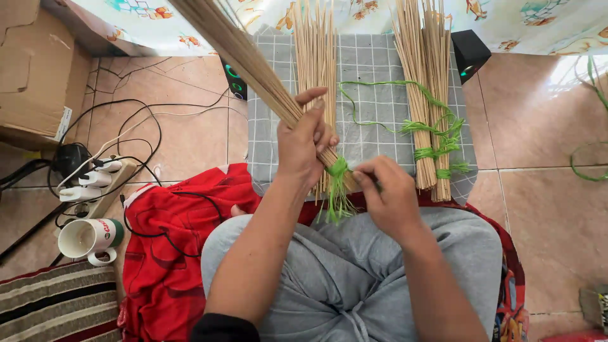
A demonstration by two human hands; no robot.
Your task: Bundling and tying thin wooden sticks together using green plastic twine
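Observation:
My left hand (pixel 305 144) grips a thick bundle of thin tan sticks (pixel 244 54) that slants up to the upper left. Green string (pixel 337 183) is wound around the bundle's lower end, with frayed ends hanging down. My right hand (pixel 385 193) pinches that green string just right of the bundle's end. A loose fan of sticks (pixel 315 57) lies on a grey checked cloth (pixel 370 69) behind my hands. At the right of the cloth lie tied stick bundles (pixel 427 88) bound with green string (pixel 437 136).
My grey-trousered legs are crossed on a red cloth (pixel 164 253). A power strip with plugs and black cables (pixel 95 180) and a white mug (pixel 88 237) lie at the left. A cardboard box (pixel 31 69) stands far left, black speakers (pixel 470 54) at the back.

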